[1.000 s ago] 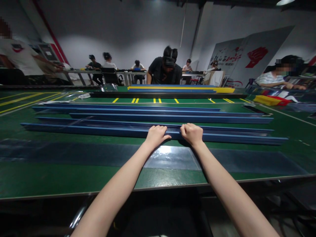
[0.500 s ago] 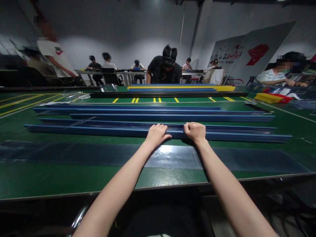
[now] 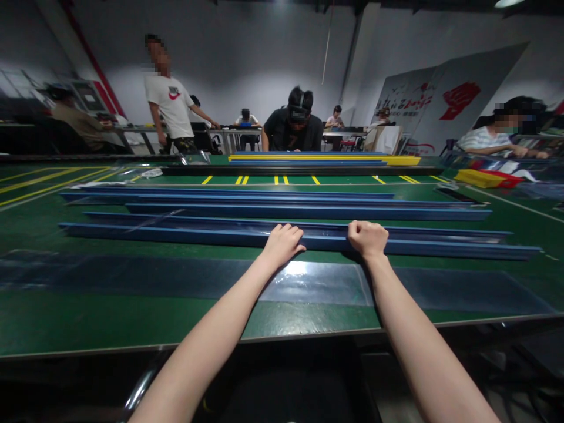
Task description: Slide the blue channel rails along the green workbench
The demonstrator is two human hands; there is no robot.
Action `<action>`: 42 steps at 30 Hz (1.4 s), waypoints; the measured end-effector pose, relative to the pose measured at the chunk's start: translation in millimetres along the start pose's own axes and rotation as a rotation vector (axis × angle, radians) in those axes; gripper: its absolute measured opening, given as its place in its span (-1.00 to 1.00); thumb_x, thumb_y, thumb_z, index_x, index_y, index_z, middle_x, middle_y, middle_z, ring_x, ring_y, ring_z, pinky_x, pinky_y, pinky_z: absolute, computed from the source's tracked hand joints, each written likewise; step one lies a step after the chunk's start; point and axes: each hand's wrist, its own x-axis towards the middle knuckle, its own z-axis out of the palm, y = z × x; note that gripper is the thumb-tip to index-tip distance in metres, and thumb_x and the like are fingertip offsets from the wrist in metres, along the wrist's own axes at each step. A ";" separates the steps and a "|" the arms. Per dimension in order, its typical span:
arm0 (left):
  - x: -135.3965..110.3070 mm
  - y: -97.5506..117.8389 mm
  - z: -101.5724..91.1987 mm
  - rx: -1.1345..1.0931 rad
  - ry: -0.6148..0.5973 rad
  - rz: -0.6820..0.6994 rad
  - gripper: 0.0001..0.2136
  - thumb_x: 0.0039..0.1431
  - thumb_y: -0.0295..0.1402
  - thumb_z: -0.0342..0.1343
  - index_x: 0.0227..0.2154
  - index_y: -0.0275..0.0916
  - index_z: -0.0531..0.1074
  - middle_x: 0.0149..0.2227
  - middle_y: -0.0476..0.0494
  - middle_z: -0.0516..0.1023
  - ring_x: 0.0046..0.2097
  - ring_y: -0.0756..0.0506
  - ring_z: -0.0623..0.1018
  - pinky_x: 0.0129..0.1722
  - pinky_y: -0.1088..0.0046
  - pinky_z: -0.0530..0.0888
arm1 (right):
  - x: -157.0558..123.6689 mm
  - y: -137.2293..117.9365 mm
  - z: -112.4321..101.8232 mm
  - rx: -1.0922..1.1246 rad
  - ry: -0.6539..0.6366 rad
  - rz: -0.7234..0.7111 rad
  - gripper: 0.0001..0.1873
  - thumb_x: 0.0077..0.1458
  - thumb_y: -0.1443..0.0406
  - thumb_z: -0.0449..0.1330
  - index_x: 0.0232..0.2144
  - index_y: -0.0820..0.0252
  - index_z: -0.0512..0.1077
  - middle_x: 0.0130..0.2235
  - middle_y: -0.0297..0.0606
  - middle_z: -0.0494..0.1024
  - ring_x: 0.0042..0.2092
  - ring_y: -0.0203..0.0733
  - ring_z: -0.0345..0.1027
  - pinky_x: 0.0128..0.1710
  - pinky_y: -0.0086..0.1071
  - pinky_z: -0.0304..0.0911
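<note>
One long, straight blue channel-shaped rail (image 3: 326,242) lies crosswise on the green-topped bench (image 3: 110,329), its near wall gripped by both hands: the left hand (image 3: 283,242) hooks its fingers over, and the right hand (image 3: 369,238), at three o'clock from it, curls into a fist. At six o'clock from the rail lies one flat, clear plastic strip (image 3: 317,282); at twelve o'clock, further long blue rails (image 3: 308,212).

The clear strip (image 3: 321,285) looks like smooth glossy plastic, the front blue channel (image 3: 326,242) duller, the green tabletop (image 3: 132,323) faintly shiny.
</note>
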 end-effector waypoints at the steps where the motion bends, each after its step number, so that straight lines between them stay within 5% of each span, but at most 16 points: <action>1: 0.1 0.0 0.0 0.000 -0.004 -0.004 -0.77 0.06 -0.19 0.11 -0.32 -0.25 0.35 -0.24 -0.13 0.48 -0.15 -0.12 0.39 -0.23 0.39 0.21 | -0.1 -0.2 0.0 0.000 0.000 0.001 -0.56 0.03 0.25 -0.10 -0.57 0.29 0.53 -0.50 -0.06 0.54 -0.49 -0.19 0.32 -0.52 -0.41 -0.13; 42: 0.8 2.2 -0.9 0.027 -0.030 -0.098 -0.68 0.08 -0.08 0.04 -0.26 -0.24 0.28 -0.34 -0.19 0.51 -0.24 -0.16 0.49 -0.30 0.40 0.30 | -0.5 -0.5 -0.1 0.008 0.000 0.000 -0.55 0.04 0.23 -0.11 -0.55 0.27 0.54 -0.50 -0.06 0.54 -0.47 -0.18 0.34 -0.52 -0.40 -0.10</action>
